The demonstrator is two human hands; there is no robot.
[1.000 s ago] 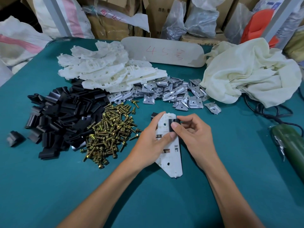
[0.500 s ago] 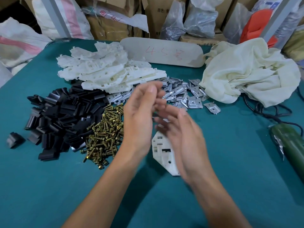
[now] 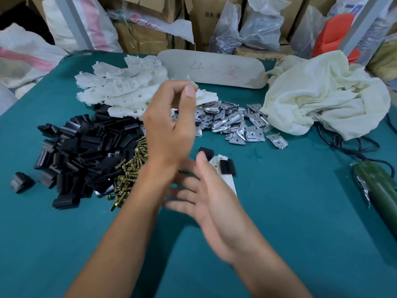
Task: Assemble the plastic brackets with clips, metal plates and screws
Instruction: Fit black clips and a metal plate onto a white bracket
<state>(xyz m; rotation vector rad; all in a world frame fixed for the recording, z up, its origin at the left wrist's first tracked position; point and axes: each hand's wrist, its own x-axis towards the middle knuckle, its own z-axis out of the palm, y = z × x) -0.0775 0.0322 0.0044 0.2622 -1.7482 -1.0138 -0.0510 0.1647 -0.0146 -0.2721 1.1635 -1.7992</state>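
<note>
Head view, left hand: the left hand (image 3: 171, 130) hangs raised over the middle of the tabletop (image 3: 290, 222). Its fingers curl in toward the thumb, and it cannot be told if anything sits between them.
Right hand: the right hand (image 3: 206, 201) is low and nearer the front edge, fingers straight, blurred, holding nothing.
Bracket: the white bracket (image 3: 226, 181) lies flat on the tabletop, mostly hidden behind the right hand, with only its far end showing past the thumb.
Clips: one black clip (image 3: 227, 166) sits across that far end. A second clip (image 3: 205, 151) lies just beyond the thumb tip.
Stock, left side: clip heap (image 3: 86, 151), with the screw pile (image 3: 129, 177) beside it.
Stock, far side: bracket pile (image 3: 129, 91) and metal plates (image 3: 232, 121), both behind the left hand.
Right edge: cream cloth (image 3: 322, 93) and green tool (image 3: 378, 190).
</note>
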